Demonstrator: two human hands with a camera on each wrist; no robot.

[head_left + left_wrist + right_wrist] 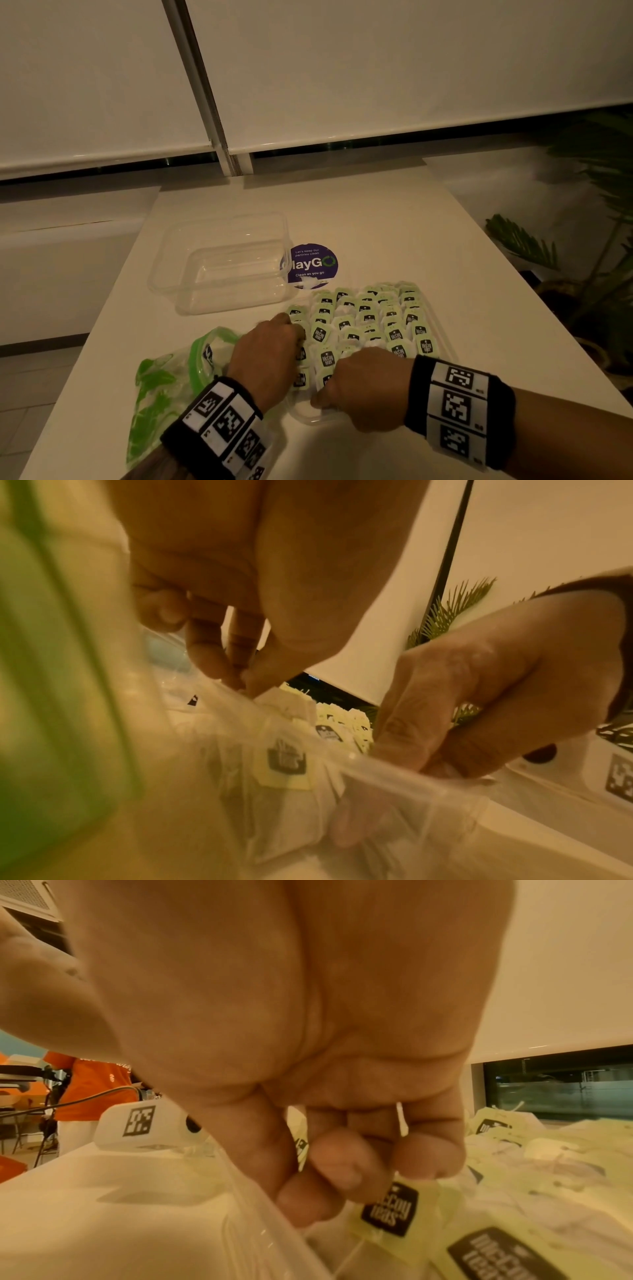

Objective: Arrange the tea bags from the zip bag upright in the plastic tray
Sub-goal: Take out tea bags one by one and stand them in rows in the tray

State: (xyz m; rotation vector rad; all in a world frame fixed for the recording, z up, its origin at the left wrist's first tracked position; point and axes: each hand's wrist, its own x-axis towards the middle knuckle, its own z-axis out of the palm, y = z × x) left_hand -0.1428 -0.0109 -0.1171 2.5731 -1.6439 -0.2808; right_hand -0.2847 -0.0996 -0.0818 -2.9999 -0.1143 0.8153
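The clear plastic tray (308,416) lies near the table's front edge, packed with several rows of upright tea bags (370,318) with pale green tags. My left hand (291,330) reaches into the tray's left side. In the left wrist view its fingertips (241,681) pinch the top of a tea bag (274,699). My right hand (342,383) sits at the tray's near end, its fingers (424,1161) curled onto a tea bag tag (390,1210), with the white string between them. The green-printed zip bag (161,387) lies crumpled left of the tray, under my left wrist.
An empty clear container (222,263) stands behind and left of the tray. A round purple sticker (313,263) lies beside it on the white table (428,240). Plants (582,240) stand off the table's right edge. A person in an orange shirt (92,1085) is far off.
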